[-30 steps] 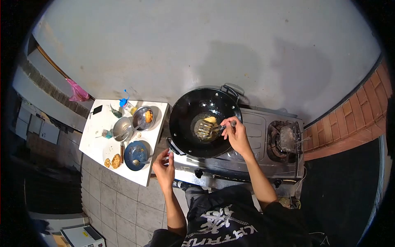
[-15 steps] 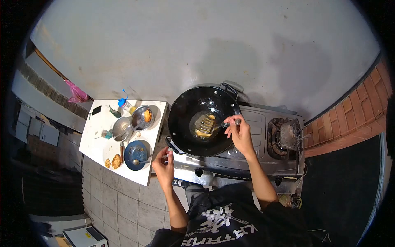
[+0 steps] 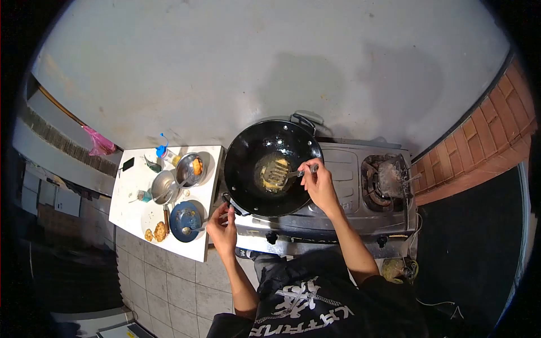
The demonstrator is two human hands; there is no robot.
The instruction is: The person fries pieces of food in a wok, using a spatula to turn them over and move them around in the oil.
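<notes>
My right hand (image 3: 319, 183) is closed around the handle of a slotted metal turner (image 3: 275, 173). The turner's blade lies over a yellowish piece of frying food (image 3: 282, 163) in a shallow pool of oil, covering much of it. Both are low in a large black wok (image 3: 242, 152) on the stove. My left hand (image 3: 222, 226) is at the wok's near-left side, thumb and curled fingers apart, with fingertips right at the loop handle (image 3: 239, 208).
Left of the wok, a white table (image 3: 132, 186) bears two metal bowls, a blue plate (image 3: 180, 232) with a spoon, browned fried pieces (image 3: 160, 231), a blue-capped bottle (image 3: 163, 152) and a phone (image 3: 128, 164). A second burner (image 3: 378, 191) sits to the right, before a brick ledge (image 3: 479, 152).
The turner's blade has shifted a little and lies flatter over the food. My left fingertips are slightly closer to the wok's handle. The whole view has moved a little.
</notes>
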